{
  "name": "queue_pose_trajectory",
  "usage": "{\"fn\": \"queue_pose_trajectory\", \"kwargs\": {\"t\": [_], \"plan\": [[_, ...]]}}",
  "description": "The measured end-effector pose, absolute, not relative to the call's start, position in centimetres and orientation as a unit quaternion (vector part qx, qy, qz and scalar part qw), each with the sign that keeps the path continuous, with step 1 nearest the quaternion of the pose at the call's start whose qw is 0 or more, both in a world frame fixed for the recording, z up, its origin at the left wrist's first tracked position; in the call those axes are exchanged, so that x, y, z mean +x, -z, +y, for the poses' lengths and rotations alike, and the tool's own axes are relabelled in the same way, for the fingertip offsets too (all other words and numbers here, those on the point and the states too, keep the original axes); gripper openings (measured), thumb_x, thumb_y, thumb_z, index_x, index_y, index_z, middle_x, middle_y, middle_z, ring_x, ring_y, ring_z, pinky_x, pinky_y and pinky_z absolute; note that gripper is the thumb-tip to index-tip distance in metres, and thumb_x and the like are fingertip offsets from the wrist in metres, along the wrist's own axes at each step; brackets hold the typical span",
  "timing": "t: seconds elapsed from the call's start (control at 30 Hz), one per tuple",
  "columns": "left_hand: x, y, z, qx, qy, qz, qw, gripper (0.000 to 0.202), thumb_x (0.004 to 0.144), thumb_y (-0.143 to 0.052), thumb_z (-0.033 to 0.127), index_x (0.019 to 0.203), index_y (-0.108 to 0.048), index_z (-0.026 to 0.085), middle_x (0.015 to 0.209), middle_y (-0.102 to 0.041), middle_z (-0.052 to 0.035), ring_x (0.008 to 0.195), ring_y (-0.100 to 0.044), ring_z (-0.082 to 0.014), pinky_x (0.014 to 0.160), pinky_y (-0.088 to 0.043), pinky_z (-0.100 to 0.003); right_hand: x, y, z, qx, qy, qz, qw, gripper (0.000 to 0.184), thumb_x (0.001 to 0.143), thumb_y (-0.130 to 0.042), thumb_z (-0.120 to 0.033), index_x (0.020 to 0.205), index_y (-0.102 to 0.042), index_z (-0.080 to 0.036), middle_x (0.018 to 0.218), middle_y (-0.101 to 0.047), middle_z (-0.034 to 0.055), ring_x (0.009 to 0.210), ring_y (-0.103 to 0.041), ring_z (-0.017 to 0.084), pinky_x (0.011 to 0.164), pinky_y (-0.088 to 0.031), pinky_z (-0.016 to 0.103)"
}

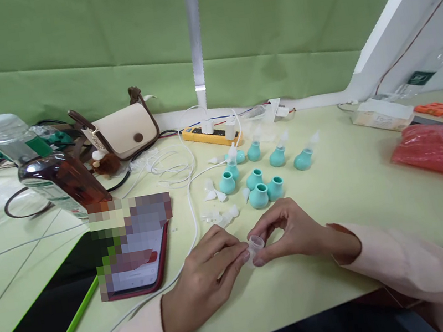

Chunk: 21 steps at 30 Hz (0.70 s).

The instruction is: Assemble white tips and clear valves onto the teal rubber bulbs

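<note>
My left hand (208, 272) and my right hand (288, 231) meet near the table's front edge, both pinching a small clear plastic tip (254, 247) between their fingertips. Just beyond them stand several teal rubber bulbs (258, 195), some open-topped, and others further back with clear tips fitted (303, 157). Loose clear tips (217, 215) lie to the left of the bulbs.
A red phone (143, 257) and a green-edged tablet (54, 305) lie at left beside a tilted brown bottle (59, 177). A cream handbag (125, 128), a yellow power strip (210, 133) and white cables sit behind. Red bubble wrap (441, 150) lies at right.
</note>
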<state>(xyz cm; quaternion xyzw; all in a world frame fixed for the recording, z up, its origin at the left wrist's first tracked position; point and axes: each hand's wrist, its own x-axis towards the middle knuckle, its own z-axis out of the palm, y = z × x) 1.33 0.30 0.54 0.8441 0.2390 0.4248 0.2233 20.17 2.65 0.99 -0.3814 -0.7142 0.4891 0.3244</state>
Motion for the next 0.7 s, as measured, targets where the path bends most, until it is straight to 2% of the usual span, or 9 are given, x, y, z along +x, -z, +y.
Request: {"fn": "queue_pose_trajectory", "kwargs": {"t": [0.13, 0.27, 0.37, 0.47, 0.57, 0.7], "plan": [[1.3, -0.3, 0.1, 0.835, -0.449, 0.249, 0.199, 0.020, 0.075, -0.051, 0.002, 0.091, -0.060, 0.011, 0.075, -0.057, -0.0091, 0.070, -0.049, -0.0161, 0.060, -0.045, -0.031, 20.1, -1.0, 2.7, -0.418, -0.512, -0.674, 0.330, 0.025, 0.043, -0.077, -0.022, 0.064, -0.066, -0.013, 0.056, -0.065, 0.0032, 0.052, -0.060, 0.015, 0.049, -0.051, 0.025], [1.4, -0.2, 0.3, 0.825, -0.482, 0.228, 0.188, 0.019, 0.070, -0.061, 0.005, 0.087, -0.062, 0.012, 0.076, -0.058, -0.0088, 0.070, -0.049, -0.0163, 0.059, -0.045, -0.031, 20.1, -1.1, 2.7, -0.409, -0.516, -0.678, 0.327, 0.023, 0.044, -0.076, -0.020, 0.063, -0.066, -0.013, 0.056, -0.065, 0.0034, 0.052, -0.060, 0.015, 0.050, -0.051, 0.024], [1.4, -0.3, 0.6, 0.825, -0.472, 0.220, 0.221, 0.011, 0.072, -0.059, 0.004, 0.077, -0.063, 0.013, 0.073, -0.059, -0.0078, 0.070, -0.051, -0.0158, 0.058, -0.045, -0.030, 20.1, -1.2, 2.6, -0.408, -0.517, -0.679, 0.325, 0.022, 0.044, -0.076, -0.019, 0.061, -0.066, -0.012, 0.055, -0.065, 0.0032, 0.051, -0.060, 0.015, 0.049, -0.051, 0.024], [1.4, -0.4, 0.7, 0.830, -0.465, 0.214, 0.222, 0.013, 0.074, -0.055, 0.002, 0.078, -0.062, 0.013, 0.075, -0.060, -0.0084, 0.071, -0.051, -0.0158, 0.060, -0.046, -0.030, 20.0, -1.2, 2.7, -0.428, -0.520, -0.663, 0.327, 0.024, 0.040, -0.077, -0.021, 0.059, -0.065, -0.012, 0.052, -0.064, 0.0025, 0.050, -0.060, 0.014, 0.047, -0.050, 0.023], [1.2, -0.2, 0.7, 0.853, -0.445, 0.207, 0.179, 0.020, 0.074, -0.052, -0.001, 0.088, -0.058, 0.012, 0.079, -0.060, -0.0090, 0.074, -0.050, -0.0159, 0.062, -0.047, -0.030, 20.0, -1.1, 2.8, -0.432, -0.537, -0.651, 0.320, 0.026, 0.039, -0.078, -0.023, 0.060, -0.065, -0.012, 0.052, -0.063, 0.0021, 0.049, -0.060, 0.014, 0.046, -0.049, 0.021], [0.6, 0.6, 0.5, 0.895, -0.401, 0.192, 0.043, 0.023, 0.074, -0.052, -0.001, 0.095, -0.053, 0.009, 0.079, -0.058, -0.0100, 0.076, -0.047, -0.0178, 0.062, -0.045, -0.031, 20.0, -1.1, 2.9, -0.438, -0.553, -0.638, 0.310, 0.026, 0.038, -0.078, -0.021, 0.059, -0.065, -0.012, 0.050, -0.063, 0.0016, 0.047, -0.059, 0.012, 0.043, -0.047, 0.019]]}}
